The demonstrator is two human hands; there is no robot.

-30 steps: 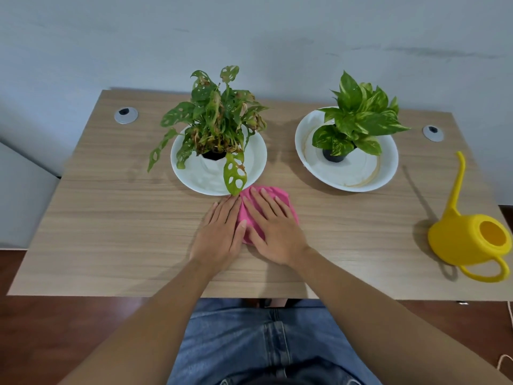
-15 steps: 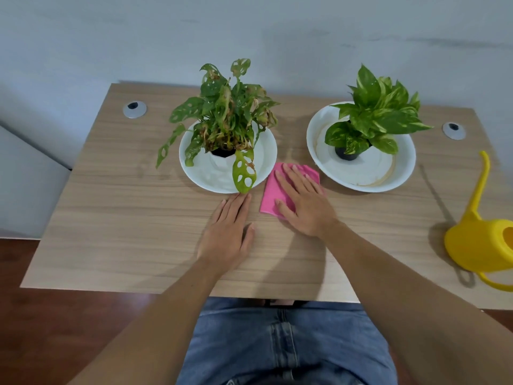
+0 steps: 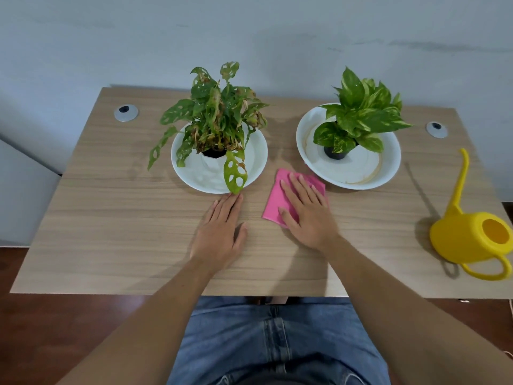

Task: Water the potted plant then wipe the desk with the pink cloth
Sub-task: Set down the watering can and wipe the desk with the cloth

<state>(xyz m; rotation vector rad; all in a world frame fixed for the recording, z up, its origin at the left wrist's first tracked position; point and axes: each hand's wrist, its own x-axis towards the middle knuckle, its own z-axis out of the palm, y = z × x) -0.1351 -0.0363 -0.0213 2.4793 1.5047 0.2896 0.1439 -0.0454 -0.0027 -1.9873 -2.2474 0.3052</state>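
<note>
Keep your right hand [image 3: 306, 211], fingers spread, pressed flat on the pink cloth [image 3: 280, 197] mid-desk between the two dishes, sweeping toward the desk [image 3: 111, 218] edges while your open left hand [image 3: 220, 233] braces flat alongside.

- Soft, even indoor light; nothing looks dim or glaring.
- The yellow watering can [image 3: 472, 240] casts a thin spout shadow up and left across the desk [image 3: 111, 218].
- Wide-angle lens bows the desk edges.
- The right hand [image 3: 308, 215] looks slightly blurred.
</note>
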